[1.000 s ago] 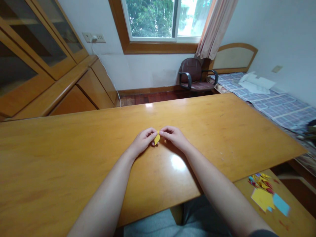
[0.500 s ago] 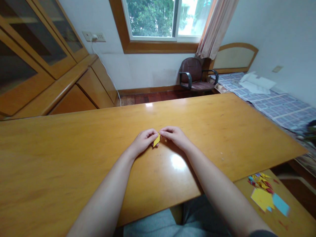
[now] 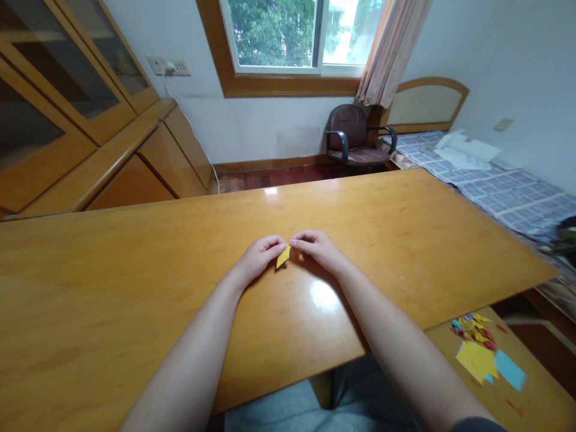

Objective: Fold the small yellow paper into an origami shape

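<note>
A small folded piece of yellow paper [image 3: 283, 257] is held just above the wooden table [image 3: 135, 288], roughly at its middle. My left hand [image 3: 263, 255] pinches it between thumb and fingers, and most of the paper hangs below the thumb. At the paper's upper right corner, the thumb and fingertips of my right hand [image 3: 315, 245] are pressed together on its tip. The fingers behind the paper are partly hidden.
Lower right, a lower wooden surface [image 3: 540, 396] bears a heap of small folded papers [image 3: 477, 330], yellow sheets [image 3: 477, 360] and a blue sheet [image 3: 510, 371]. Beyond the table stand a brown armchair [image 3: 353, 135] and a bed [image 3: 499, 192]. A cabinet [image 3: 121, 144] lines the left.
The yellow paper has tilted slightly, its lower end swinging a little left. Both hands keep nearly the same place and grip.
</note>
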`<state>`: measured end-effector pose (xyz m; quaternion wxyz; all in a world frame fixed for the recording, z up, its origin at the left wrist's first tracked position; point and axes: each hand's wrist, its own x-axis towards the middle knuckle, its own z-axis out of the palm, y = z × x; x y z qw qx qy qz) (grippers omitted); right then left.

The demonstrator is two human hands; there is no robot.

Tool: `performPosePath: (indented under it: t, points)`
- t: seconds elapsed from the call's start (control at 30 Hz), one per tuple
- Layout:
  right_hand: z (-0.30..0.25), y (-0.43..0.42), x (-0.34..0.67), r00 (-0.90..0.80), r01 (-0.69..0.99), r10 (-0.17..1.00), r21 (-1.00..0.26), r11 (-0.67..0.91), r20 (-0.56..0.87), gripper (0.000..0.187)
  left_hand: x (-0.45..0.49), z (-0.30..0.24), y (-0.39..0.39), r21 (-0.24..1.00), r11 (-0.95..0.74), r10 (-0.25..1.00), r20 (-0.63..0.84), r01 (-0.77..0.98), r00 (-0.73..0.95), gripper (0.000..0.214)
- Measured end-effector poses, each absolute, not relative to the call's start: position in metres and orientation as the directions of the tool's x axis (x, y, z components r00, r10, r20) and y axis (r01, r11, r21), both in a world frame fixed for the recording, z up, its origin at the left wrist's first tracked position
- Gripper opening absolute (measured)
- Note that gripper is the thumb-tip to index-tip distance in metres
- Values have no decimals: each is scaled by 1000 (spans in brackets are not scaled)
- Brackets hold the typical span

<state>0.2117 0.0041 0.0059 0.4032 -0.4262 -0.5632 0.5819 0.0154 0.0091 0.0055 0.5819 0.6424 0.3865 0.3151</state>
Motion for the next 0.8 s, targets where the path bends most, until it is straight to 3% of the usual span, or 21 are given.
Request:
performPosePath:
  t: [0.4, 0.8]
  points:
    - [3, 5, 208, -221, -32, 975, -999, -29, -21, 29, 20, 8, 9, 991, 129, 919, -113, -18, 378, 33]
    - [4, 6, 209, -262, -49, 965, -998, -25, -12, 24, 22, 6, 9, 999, 39, 948, -26, -33, 317, 32]
